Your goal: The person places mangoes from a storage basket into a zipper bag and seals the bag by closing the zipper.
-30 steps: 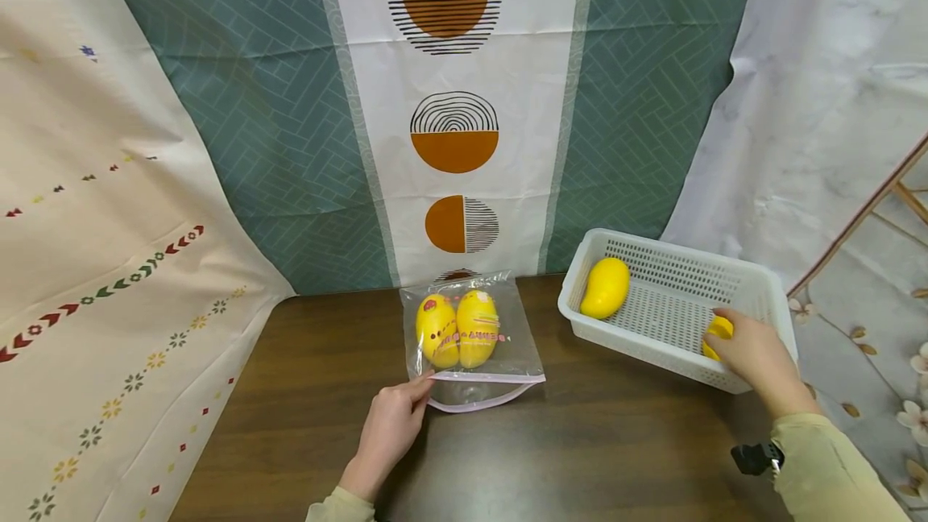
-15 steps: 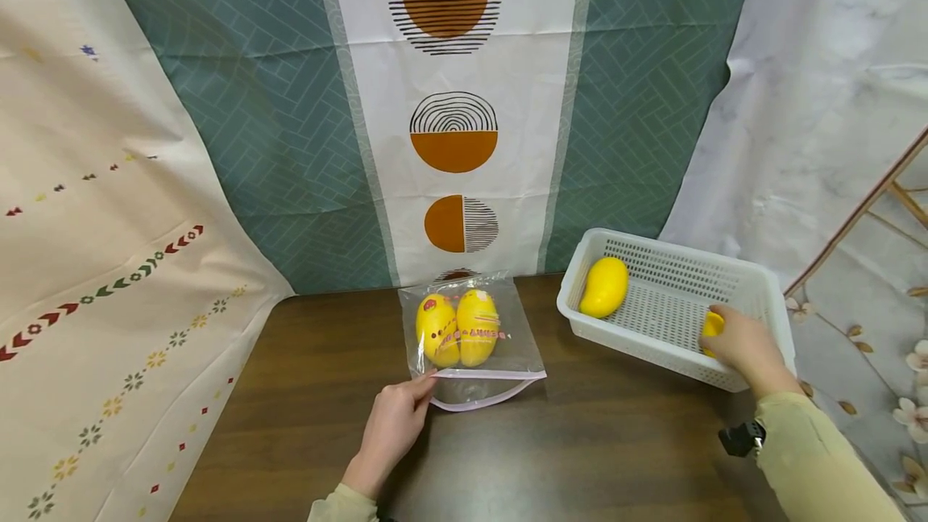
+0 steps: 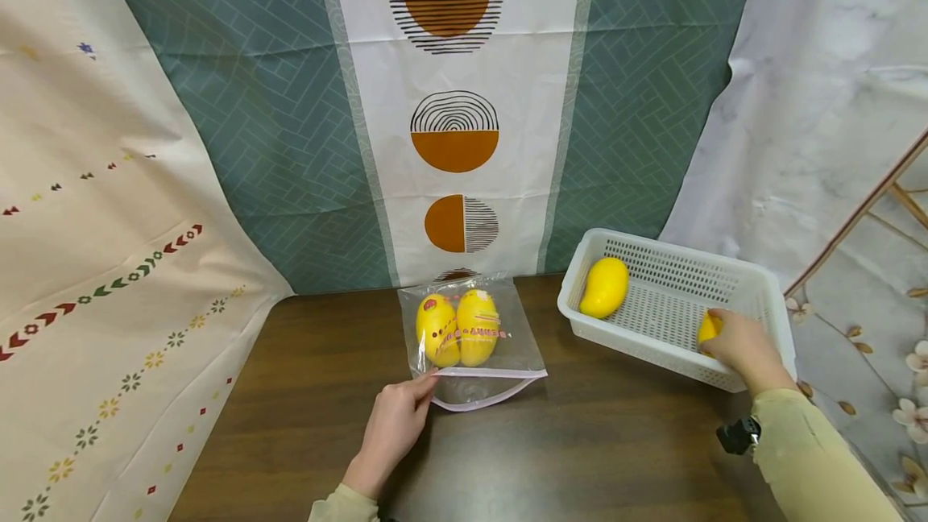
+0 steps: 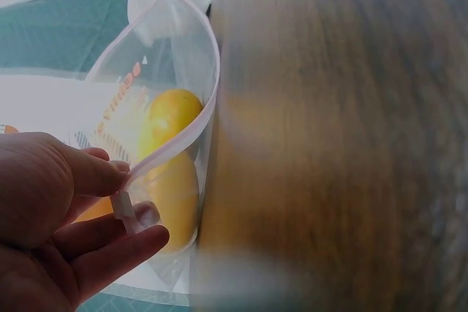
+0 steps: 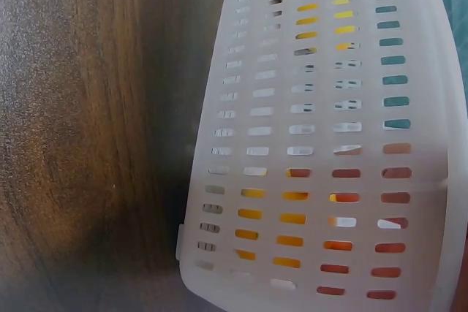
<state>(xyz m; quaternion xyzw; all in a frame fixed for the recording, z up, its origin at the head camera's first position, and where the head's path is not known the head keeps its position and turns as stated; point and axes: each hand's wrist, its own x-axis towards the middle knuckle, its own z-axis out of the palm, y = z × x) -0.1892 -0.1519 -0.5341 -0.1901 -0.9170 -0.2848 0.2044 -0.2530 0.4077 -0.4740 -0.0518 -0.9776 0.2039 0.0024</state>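
Observation:
My left hand (image 3: 391,424) pinches the left corner of a clear zip bag (image 3: 500,374) with a pink-edged mouth. The left wrist view shows thumb and fingers on that edge, with the mouth gaping. Inside the bag, a left mango (image 3: 437,330) and a right mango (image 3: 477,330) lie side by side. My right hand (image 3: 743,342) reaches into a white plastic basket (image 3: 670,357) and grips a yellow mango (image 3: 706,332) near its right end, partly hidden by the fingers. Another mango (image 3: 605,287) rests at the basket's left end. Basket slots (image 5: 300,129) mostly screen the right hand in its wrist view.
Everything stands on a dark wooden table (image 3: 580,441). A patterned curtain (image 3: 290,143) hangs behind it, a cream cloth (image 3: 130,304) borders the left, and a floral cloth (image 3: 870,329) borders the right. The basket's raised walls surround the right hand.
My right hand has shifted slightly left inside the basket, and the mango in its fingers has moved a little the same way. My left hand and the bag stay almost still.

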